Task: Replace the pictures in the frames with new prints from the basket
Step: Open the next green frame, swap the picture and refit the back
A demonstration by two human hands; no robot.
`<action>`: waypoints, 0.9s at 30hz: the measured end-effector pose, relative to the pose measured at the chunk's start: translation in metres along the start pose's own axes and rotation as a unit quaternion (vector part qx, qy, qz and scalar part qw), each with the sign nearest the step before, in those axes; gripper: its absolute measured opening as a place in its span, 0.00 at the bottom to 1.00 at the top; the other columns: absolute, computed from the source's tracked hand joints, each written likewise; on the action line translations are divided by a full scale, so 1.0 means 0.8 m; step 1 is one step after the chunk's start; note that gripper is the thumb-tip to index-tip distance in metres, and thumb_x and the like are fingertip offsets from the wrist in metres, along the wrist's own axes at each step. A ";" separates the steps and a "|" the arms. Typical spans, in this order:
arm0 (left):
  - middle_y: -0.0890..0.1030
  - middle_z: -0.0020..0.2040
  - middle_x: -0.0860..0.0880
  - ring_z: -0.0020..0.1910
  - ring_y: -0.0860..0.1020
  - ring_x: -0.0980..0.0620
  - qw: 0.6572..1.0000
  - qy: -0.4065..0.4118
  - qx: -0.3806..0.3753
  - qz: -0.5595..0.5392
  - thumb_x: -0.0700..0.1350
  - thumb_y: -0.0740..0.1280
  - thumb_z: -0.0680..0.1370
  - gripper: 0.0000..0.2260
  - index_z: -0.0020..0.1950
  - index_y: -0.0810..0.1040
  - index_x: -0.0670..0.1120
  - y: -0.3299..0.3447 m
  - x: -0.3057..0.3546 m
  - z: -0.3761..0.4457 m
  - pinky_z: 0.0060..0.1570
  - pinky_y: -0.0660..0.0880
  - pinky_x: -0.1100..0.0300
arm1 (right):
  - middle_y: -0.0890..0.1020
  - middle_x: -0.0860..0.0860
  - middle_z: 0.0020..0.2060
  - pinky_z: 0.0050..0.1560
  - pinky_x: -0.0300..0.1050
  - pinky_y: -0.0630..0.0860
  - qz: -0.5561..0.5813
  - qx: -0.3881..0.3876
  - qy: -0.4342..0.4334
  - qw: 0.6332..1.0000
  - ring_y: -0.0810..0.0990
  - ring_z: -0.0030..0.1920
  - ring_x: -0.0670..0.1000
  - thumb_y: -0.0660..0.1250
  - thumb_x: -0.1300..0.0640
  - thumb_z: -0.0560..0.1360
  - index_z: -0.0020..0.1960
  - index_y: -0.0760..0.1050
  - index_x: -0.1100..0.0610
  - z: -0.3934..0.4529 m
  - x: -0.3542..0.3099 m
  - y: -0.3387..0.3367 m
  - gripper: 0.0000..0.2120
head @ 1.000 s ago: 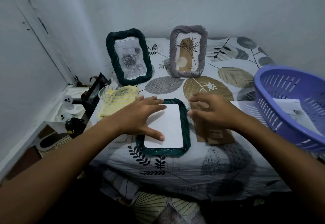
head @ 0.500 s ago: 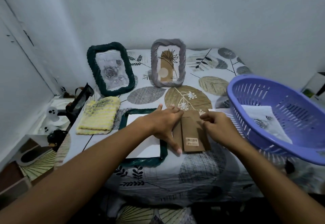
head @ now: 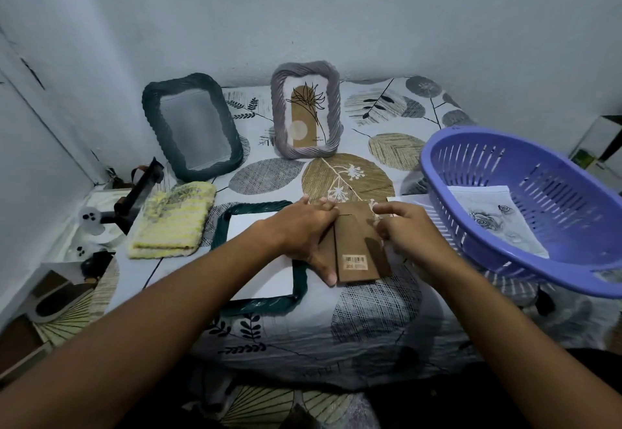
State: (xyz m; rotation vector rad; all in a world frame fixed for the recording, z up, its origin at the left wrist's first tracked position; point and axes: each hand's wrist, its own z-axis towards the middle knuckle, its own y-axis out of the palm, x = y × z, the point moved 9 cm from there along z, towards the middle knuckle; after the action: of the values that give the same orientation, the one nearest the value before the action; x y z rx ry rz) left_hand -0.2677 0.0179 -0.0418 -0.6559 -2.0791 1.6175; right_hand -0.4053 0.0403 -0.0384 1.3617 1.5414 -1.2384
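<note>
Three frames: two upright at the back, green [head: 192, 132] and grey [head: 306, 114], one green lying flat [head: 259, 253] with white sheet. Both hands, left [head: 303, 233] and right [head: 409, 231], pinch one brown backboard [head: 358, 250] beside it. One basket [head: 525, 206] right, print [head: 488, 220] inside. One cloth [head: 173, 220].

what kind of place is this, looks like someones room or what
Probably a room in a home, with a bed used as a worktop. The leaf-print bedsheet covers a soft surface pushed into a corner of plain painted walls, picture frames such as the grey frame lean on the wall, and a purple laundry-style basket sits on the sheet.
</note>
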 end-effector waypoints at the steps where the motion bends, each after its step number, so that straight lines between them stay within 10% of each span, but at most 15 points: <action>1: 0.57 0.78 0.43 0.76 0.57 0.47 1.000 0.001 0.002 0.002 0.71 0.73 0.58 0.57 0.75 0.58 0.41 0.000 0.000 0.000 0.74 0.51 0.49 | 0.80 0.59 0.46 0.25 0.37 0.71 0.013 0.003 0.006 1.000 0.74 0.34 0.49 0.61 0.70 0.75 0.52 0.76 0.59 0.000 0.000 -0.002 0.11; 12: 0.54 0.78 0.43 0.76 0.55 0.46 1.000 0.001 0.001 -0.013 0.69 0.73 0.59 0.57 0.77 0.53 0.41 -0.002 -0.003 -0.002 0.75 0.48 0.49 | 0.79 0.58 0.51 0.51 0.55 0.80 0.195 0.060 0.030 0.978 0.80 0.52 0.58 0.68 0.75 0.70 0.58 0.73 0.61 0.000 0.026 -0.009 0.19; 27: 0.48 0.79 0.47 0.78 0.46 0.49 0.997 0.011 0.015 -0.074 0.64 0.76 0.60 0.58 0.78 0.49 0.43 -0.029 -0.010 -0.012 0.75 0.45 0.48 | 0.80 0.54 0.41 0.33 0.39 0.78 0.242 0.088 0.020 0.966 0.80 0.40 0.51 0.65 0.77 0.71 0.47 0.77 0.61 0.001 0.008 -0.017 0.13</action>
State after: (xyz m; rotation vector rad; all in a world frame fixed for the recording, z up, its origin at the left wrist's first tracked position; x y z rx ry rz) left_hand -0.2582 0.0154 -0.0173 -0.4942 -2.0326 1.5493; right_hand -0.4198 0.0413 -0.0422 1.7568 1.0469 -1.0575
